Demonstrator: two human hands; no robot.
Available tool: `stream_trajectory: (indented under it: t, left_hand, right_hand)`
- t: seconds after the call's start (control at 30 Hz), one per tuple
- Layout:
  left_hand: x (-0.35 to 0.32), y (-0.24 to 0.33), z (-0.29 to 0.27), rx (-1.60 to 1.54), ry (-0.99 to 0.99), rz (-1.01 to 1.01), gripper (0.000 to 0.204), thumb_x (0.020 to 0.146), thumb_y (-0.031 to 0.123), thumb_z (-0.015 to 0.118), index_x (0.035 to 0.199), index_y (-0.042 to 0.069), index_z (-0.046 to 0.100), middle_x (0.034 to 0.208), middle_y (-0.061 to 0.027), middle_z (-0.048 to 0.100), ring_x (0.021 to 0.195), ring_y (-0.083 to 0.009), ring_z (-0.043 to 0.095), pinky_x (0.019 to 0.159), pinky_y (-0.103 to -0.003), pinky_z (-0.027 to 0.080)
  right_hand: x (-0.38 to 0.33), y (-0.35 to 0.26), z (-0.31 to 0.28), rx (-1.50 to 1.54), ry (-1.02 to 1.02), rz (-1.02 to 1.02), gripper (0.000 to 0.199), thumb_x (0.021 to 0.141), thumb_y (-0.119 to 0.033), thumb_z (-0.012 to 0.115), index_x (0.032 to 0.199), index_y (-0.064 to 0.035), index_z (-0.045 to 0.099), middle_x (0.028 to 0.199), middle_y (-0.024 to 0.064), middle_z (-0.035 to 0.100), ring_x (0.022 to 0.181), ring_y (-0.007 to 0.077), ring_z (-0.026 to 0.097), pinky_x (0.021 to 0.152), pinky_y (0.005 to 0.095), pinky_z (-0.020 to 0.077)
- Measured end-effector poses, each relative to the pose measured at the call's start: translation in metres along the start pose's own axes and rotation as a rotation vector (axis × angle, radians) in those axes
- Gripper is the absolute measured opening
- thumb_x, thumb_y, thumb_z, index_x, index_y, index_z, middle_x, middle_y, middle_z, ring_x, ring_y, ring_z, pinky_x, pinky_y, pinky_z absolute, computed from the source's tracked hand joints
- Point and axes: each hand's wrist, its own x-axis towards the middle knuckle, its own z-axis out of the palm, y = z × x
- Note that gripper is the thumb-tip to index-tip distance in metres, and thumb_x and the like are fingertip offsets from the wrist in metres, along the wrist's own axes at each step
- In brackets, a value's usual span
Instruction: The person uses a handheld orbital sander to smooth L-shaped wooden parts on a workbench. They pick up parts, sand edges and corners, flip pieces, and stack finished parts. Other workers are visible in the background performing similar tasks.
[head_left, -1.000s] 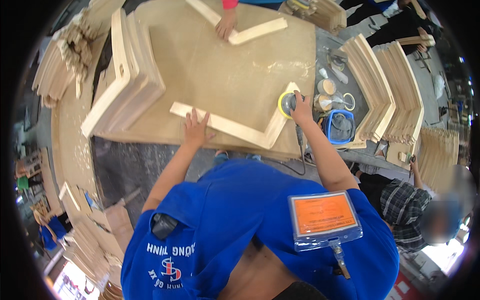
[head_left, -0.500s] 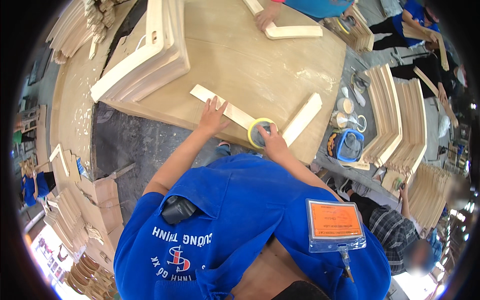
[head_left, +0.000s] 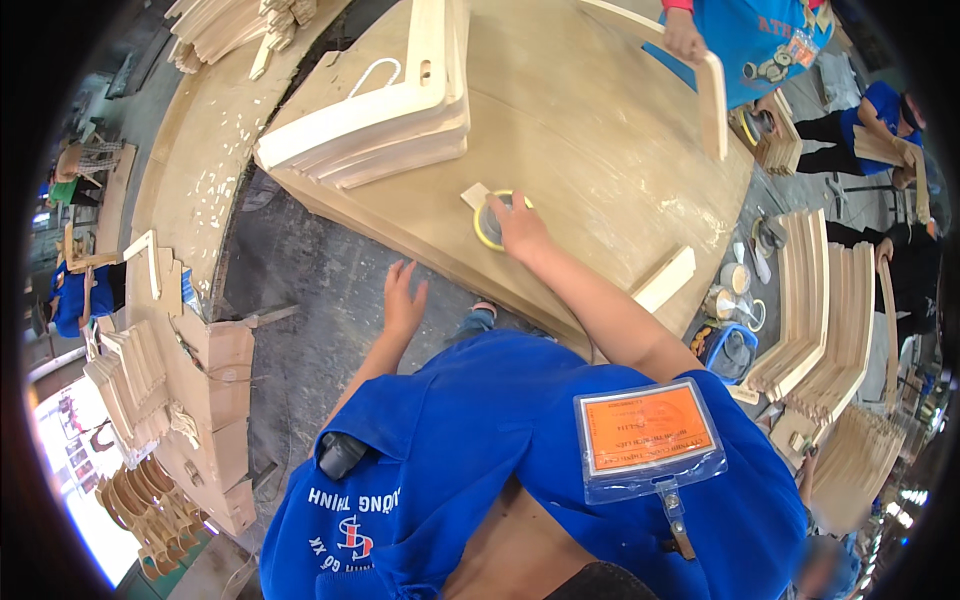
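My right hand [head_left: 520, 228] is closed over a round sander [head_left: 490, 222] with a yellow rim. The sander sits on the far-left end of an angled wooden part [head_left: 665, 281] lying on the table. My right forearm covers the middle of that part; only its left tip and its right leg show. My left hand [head_left: 403, 303] is off the wood and holds nothing, its fingers apart, just outside the table's near edge.
A stack of angled wooden parts [head_left: 400, 130] stands on the table [head_left: 590, 150] at the far left. Across the table, a co-worker's hand [head_left: 684, 36] holds another part [head_left: 711, 105]. At right are a blue basket [head_left: 728, 352] and more stacked parts [head_left: 800, 300].
My right hand has slid the sander along the wood to its far-left end. My left hand has come off the wood toward me. The co-worker's part is now lifted and turned. The view has shifted.
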Motion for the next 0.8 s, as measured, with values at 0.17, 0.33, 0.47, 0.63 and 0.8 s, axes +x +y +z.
stream_trajectory:
  t: [0.17, 0.33, 0.47, 0.63, 0.8]
  left_hand:
    - [-0.016, -0.006, -0.006, 0.012, -0.022, -0.056, 0.043, 0.081, 0.014, 0.065, 0.121, 0.002, 0.055, 0.132, -0.0245, 0.043, 0.120, -0.0408, 0.044, 0.101, -0.043, 0.037]
    - [-0.008, -0.005, -0.006, -0.002, -0.055, 0.031, 0.040, 0.081, 0.015, 0.065, 0.118, 0.002, 0.057, 0.130, -0.0241, 0.045, 0.117, -0.0408, 0.047, 0.099, -0.043, 0.039]
    - [0.013, 0.001, -0.006, 0.017, -0.127, 0.092, 0.038, 0.080, 0.013, 0.065, 0.116, 0.001, 0.058, 0.124, -0.0224, 0.051, 0.113, -0.0389, 0.050, 0.098, -0.042, 0.040]
    - [0.043, 0.020, 0.008, -0.050, -0.186, 0.166, 0.035, 0.081, 0.011, 0.062, 0.115, 0.001, 0.058, 0.113, -0.0200, 0.057, 0.105, -0.0351, 0.054, 0.093, -0.039, 0.043]
    - [0.069, 0.046, 0.042, -0.133, -0.264, 0.304, 0.037, 0.082, 0.012, 0.062, 0.117, 0.001, 0.057, 0.106, -0.0197, 0.057, 0.097, -0.0325, 0.055, 0.087, -0.040, 0.044]
  right_hand:
    - [0.043, -0.019, -0.009, 0.011, -0.022, 0.020, 0.060, 0.082, -0.005, 0.053, 0.137, -0.0233, 0.038, 0.128, 0.0218, 0.037, 0.100, 0.0413, 0.058, 0.084, 0.0448, 0.0511]
    - [0.063, -0.033, -0.010, 0.004, -0.001, 0.040, 0.065, 0.080, -0.006, 0.058, 0.138, -0.0236, 0.036, 0.132, 0.0217, 0.034, 0.099, 0.0409, 0.059, 0.080, 0.0427, 0.0536]
    - [0.039, -0.028, -0.007, 0.014, -0.051, 0.015, 0.064, 0.080, -0.005, 0.057, 0.138, -0.0221, 0.036, 0.131, 0.0236, 0.035, 0.099, 0.0415, 0.059, 0.080, 0.0418, 0.0533]
    - [-0.028, 0.000, 0.011, 0.080, -0.049, 0.017, 0.062, 0.083, -0.005, 0.050, 0.140, -0.0243, 0.034, 0.138, 0.0242, 0.029, 0.107, 0.0409, 0.054, 0.087, 0.0449, 0.0499]
    - [-0.111, 0.045, 0.032, 0.074, 0.043, 0.094, 0.065, 0.082, -0.004, 0.050, 0.141, -0.0270, 0.034, 0.138, 0.0233, 0.029, 0.107, 0.0443, 0.052, 0.086, 0.0448, 0.0495]
